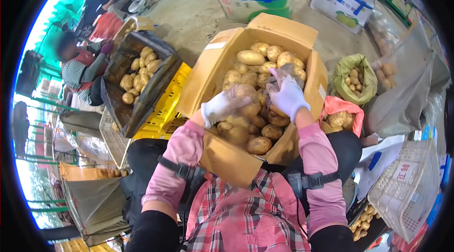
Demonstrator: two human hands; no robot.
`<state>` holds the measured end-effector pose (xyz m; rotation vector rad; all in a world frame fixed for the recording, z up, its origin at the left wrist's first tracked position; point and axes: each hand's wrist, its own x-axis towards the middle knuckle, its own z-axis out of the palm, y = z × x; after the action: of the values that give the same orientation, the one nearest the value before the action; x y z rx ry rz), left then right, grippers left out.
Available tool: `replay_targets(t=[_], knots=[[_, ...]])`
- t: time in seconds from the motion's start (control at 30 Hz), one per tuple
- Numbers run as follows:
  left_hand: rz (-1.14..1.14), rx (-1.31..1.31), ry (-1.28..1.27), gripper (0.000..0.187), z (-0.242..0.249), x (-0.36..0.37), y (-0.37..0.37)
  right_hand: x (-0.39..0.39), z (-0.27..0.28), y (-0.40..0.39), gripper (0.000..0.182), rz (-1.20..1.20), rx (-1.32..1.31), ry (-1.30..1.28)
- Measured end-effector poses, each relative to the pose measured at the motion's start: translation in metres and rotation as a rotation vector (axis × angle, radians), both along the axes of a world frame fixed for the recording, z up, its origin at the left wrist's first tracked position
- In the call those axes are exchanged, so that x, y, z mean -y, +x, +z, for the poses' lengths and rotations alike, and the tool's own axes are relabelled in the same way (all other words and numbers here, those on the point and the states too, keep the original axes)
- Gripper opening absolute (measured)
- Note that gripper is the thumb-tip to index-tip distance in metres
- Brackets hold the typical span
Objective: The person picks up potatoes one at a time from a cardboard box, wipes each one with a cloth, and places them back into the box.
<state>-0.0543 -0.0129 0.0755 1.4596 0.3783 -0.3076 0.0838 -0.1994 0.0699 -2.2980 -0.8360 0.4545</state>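
Nearest you, at six o'clock, is your plaid garment [231,214], and just beyond it, toward twelve, a cardboard box [208,70] stands open between your knees, its near flap [231,164] folded down toward you. The box's long axis runs roughly from seven o'clock to one, and loose potatoes [272,132] fill it.

The relation that matters is beside your left hand [220,106]: a large potato [247,92] lies at about two o'clock from that palm and nine o'clock from your right hand [288,93]. Your left hand is nearer, its fingers against the potato; you can't tell from here whether they are closed around it. The potato looks roundish and blurred, so its long axis is unclear. A clearly oblong potato [250,57], at the far end, points nine to three and lies nearer your right hand.

Your left forearm reaches toward one o'clock, wrist low over the near-left wall, fingers toward two. Your right forearm slants toward eleven, palm above the pile, fingertips meeting something grey [289,73]; whether it is gripped, you can't tell. Outside the box, a green sack [339,79] sits near three o'clock, a black-lined crate [116,86] near nine.
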Motion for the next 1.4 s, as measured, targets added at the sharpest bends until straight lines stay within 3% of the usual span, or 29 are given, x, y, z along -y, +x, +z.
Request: replay_targets(t=[0.07,0.13,0.2,0.27,0.33,0.4,0.5,0.57,0.73,0.87,1.0,1.1,1.17,1.23,1.33,1.4], knots=[[0.142,0.225,-0.406,0.062,0.025,0.007,-0.030,-0.004,0.013,-0.014,0.065,0.142,-0.238,0.343],[0.209,0.227,-0.413,0.069,0.033,0.009,-0.053,-0.011,0.020,-0.038,0.072,0.291,-0.509,0.679],[0.293,0.131,-0.502,0.072,0.051,0.020,-0.064,-0.017,0.027,-0.065,0.077,0.362,-0.311,0.666],[0.297,0.290,0.109,0.067,-0.004,0.018,-0.067,-0.019,0.028,-0.082,0.071,0.323,-0.317,0.665],[0.302,0.264,0.166,0.066,0.036,0.038,-0.073,-0.018,0.031,-0.090,0.068,0.309,-0.429,0.754],[0.309,0.221,0.281,0.083,0.046,0.043,-0.083,-0.020,0.027,-0.095,0.065,0.295,-0.488,0.778],[0.396,0.332,0.760,0.101,0.039,0.063,-0.079,-0.023,0.015,-0.107,0.062,0.257,-0.500,0.796],[0.381,0.236,0.866,0.100,0.045,0.065,-0.080,-0.026,0.014,-0.110,0.060,0.224,-0.430,0.787],[0.371,0.218,0.893,0.099,0.043,0.066,-0.077,-0.032,0.004,-0.115,0.041,0.048,-0.582,0.796],[0.377,0.355,0.912,0.098,0.033,0.066,-0.075,-0.037,0.009,-0.112,0.033,-0.069,-0.440,0.883],[0.355,0.476,0.697,0.096,0.031,0.058,-0.069,-0.032,0.015,-0.106,0.031,-0.231,-0.814,0.845],[0.267,0.481,0.880,0.093,0.040,0.055,-0.065,-0.031,0.012,-0.098,0.028,-0.221,-0.894,0.890],[0.417,0.413,0.341,0.094,0.053,0.063,-0.064,-0.026,0.023,-0.089,0.027,-0.275,-1.043,0.790],[0.510,0.367,-0.087,0.091,0.051,0.056,-0.068,-0.026,0.012,-0.058,0.029,-0.251,-1.135,0.995],[0.615,0.292,-0.448,0.083,0.057,0.057,-0.079,-0.024,0.026,0.009,0.030,-0.306,-1.043,1.098],[0.585,0.268,-0.411,0.074,0.062,0.058,-0.091,-0.026,0.055,0.060,0.027,-0.422,-0.728,1.090]])
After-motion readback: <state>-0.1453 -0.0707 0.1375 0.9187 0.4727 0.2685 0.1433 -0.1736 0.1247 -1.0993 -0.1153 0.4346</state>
